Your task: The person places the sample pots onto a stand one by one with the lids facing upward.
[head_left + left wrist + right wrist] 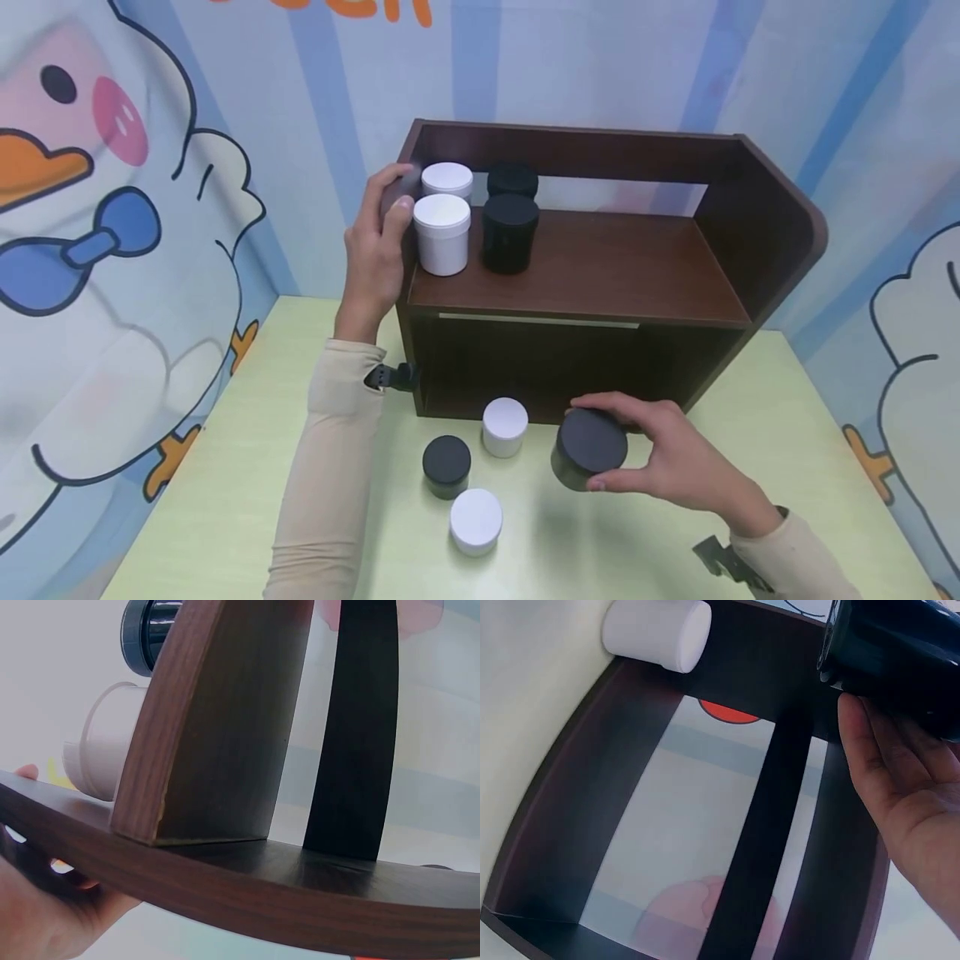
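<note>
My right hand (667,454) holds a black lidded jar (591,446) above the table, thumb on one side and fingers on the other. The same dark jar (896,664) shows at the top right of the right wrist view. My left hand (378,250) grips the left side panel of a dark brown shelf (622,267), beside a white jar (442,237) on the upper board. Behind that jar stands another white jar (447,178). To their right are a black jar (510,237) in front and a second black jar (513,179) behind.
On the pale table (217,500) before the shelf stand a white jar (505,427), a smaller black jar (447,467) and another white jar (476,521). The shelf's right side panel (787,242) rises above the upper board. A printed curtain (600,58) hangs behind.
</note>
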A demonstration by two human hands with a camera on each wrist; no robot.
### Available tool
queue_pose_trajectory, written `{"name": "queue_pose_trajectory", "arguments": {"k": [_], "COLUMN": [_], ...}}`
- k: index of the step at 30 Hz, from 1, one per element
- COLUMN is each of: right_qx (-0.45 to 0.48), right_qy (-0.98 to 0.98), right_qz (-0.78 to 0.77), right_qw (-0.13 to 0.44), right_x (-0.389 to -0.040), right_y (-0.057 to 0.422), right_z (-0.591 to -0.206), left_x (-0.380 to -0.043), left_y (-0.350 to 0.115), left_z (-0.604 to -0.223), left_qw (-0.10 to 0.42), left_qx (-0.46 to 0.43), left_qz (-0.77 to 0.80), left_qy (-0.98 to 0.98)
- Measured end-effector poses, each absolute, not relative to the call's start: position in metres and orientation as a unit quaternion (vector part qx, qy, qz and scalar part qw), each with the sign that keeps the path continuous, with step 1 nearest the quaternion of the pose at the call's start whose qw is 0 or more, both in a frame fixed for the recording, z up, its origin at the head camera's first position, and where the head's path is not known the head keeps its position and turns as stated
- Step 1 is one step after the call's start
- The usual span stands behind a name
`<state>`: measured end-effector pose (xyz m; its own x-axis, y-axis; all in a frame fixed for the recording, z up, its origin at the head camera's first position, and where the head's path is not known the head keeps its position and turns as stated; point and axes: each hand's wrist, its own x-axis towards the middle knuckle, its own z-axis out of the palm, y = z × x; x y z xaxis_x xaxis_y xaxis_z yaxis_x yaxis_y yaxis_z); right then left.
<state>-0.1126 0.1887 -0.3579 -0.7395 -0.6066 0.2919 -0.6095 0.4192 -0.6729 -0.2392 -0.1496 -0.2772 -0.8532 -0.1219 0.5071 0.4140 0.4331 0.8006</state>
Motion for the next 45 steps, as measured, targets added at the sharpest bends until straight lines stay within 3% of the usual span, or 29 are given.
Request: {"name": "queue_pose_trajectory", "arguments": {"k": [12, 30, 45], "right_qx": [0.363, 0.379, 0.243], "right_qy": [-0.826, -0.838, -0.893], "right_qz": [0.429, 0.393, 0.373], "right_qw": [-0.037, 0.001, 0.062], "right_x": [-0.126, -0.154, -0.174], "right_y": [0.189, 0.190, 0.181], "right_z": [-0.327, -0.286, -0.255], "left_x": [-0.239, -0.238, -0.240], "left_y": [-0.150, -0.148, -0.148], "left_z": [-0.277, -0.276, -0.278], "left_qw": [0.261, 0.259, 0.260], "left_qx": [-0.087, -0.082, -0.084], "left_qz": [-0.522, -0.522, -0.526], "left_qy": [-0.808, -0.809, -0.806]}}
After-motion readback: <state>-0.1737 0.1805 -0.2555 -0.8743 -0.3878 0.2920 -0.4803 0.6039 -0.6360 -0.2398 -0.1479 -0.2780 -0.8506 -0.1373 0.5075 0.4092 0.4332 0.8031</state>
